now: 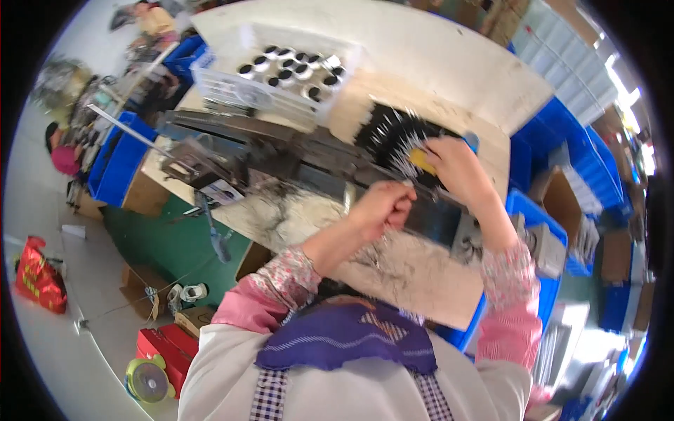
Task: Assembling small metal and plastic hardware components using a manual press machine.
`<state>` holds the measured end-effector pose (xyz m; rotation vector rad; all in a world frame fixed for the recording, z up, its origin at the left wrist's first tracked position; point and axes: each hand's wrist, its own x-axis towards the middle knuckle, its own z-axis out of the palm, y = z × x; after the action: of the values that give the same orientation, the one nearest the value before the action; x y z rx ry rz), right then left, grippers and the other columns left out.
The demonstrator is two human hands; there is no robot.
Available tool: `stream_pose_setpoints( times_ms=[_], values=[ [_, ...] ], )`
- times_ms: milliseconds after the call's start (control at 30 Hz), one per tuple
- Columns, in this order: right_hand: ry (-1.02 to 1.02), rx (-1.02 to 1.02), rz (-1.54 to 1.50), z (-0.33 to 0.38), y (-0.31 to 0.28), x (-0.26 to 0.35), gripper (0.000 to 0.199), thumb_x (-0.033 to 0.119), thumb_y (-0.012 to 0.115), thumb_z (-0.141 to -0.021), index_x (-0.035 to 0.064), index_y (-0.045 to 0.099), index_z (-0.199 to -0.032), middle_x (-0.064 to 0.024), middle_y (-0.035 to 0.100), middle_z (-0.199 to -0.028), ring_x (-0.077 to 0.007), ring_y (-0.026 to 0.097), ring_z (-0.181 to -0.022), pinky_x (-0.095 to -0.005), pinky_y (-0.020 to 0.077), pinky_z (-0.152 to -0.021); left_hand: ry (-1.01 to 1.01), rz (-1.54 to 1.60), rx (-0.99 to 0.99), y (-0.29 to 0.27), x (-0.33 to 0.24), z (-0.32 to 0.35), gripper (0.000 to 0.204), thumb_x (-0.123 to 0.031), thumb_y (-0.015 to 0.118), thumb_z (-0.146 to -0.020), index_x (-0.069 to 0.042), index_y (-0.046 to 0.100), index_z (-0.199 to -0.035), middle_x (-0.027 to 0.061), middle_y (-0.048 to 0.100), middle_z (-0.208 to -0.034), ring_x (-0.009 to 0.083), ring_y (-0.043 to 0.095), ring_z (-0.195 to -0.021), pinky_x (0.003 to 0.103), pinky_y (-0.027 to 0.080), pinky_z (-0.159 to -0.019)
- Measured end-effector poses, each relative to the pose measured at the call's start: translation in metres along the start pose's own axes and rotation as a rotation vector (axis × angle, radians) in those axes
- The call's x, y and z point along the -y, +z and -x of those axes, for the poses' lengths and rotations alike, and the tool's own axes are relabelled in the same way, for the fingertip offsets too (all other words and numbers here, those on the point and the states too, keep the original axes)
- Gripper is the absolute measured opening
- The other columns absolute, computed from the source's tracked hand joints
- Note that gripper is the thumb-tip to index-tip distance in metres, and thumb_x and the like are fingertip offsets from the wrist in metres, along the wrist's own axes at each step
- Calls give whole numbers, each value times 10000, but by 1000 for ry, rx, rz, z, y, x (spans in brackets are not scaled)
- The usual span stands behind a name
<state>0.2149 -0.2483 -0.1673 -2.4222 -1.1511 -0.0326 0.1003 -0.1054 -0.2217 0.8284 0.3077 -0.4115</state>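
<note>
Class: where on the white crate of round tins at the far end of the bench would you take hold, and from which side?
Grip the white crate by its slotted side walls near the rim, both hands coming from above. Its open top is filled with round tins, so the walls are the free part.

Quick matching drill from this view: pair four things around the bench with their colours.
Things:
1. bag on the floor
2. small fan
3. crate of round cans
4. bin beside the bench

Colours:
a. blue
b. white
c. red
d. yellow-green

Pairs: 1-c, 2-d, 3-b, 4-a
</note>
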Motion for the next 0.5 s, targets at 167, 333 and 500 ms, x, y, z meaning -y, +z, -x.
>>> stream_pose_setpoints(
  times_ms=[167, 333, 500],
  values=[
    [39, -25, -69, 26, -10, 0, 204, 20, 551, -843, -25, 623, -1028, -177, 581, -824, -302, 595, -739, -357, 469, -669, -68, 32, 25, -4, 3, -11, 161, -206, 503, -926, -101, 521, -805, -68, 296, -544, 58, 254, -424, 247, 189, -419],
    [52, 46, -172, 22, -5, -3, 273, -41, 523, -846, -32, 609, -1105, -115, 582, -909, -169, 584, -714, -266, 500, -631, 178, -134, -92, 3, 21, -4, 235, -248, 464, -975, -79, 522, -822, -51, 380, -586, 75, 335, -454, 249, 279, -436],
    [64, 173, -289, 3, 7, -2, 280, 2, 564, -830, -11, 619, -1104, -179, 647, -891, -312, 642, -839, -358, 501, -743, 322, -152, -188, -6, 10, 0, 298, -300, 445, -1006, -77, 536, -830, -37, 409, -592, 69, 364, -464, 247, 315, -436]
  ],
)
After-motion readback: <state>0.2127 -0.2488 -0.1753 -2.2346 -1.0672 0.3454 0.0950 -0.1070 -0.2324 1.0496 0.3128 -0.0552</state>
